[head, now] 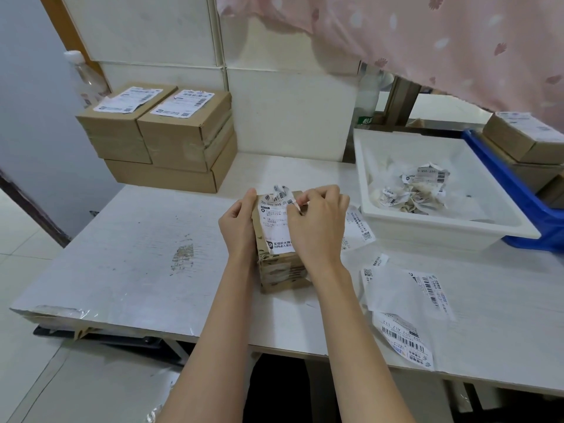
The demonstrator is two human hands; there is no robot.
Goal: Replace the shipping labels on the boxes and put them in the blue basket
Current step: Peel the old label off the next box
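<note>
A small cardboard box (282, 270) stands on the white table (137, 254) in the middle. Its top carries a white shipping label (276, 228), whose far end is torn and curled upward. My left hand (239, 227) grips the box's left side. My right hand (317, 222) pinches the peeled edge of the label at the box's far right corner. The blue basket (518, 190) sits at the right edge with labelled boxes (525, 137) inside it. Fresh label sheets (406, 291) lie on the table to the right of the box.
A white tray (378, 181) holding crumpled torn labels stands between the box and the blue basket. A stack of labelled cardboard boxes (171, 132) sits at the back left against the wall. Pink patterned cloth (427, 35) hangs overhead at the right. A plastic bottle (84, 77) stands behind the stack.
</note>
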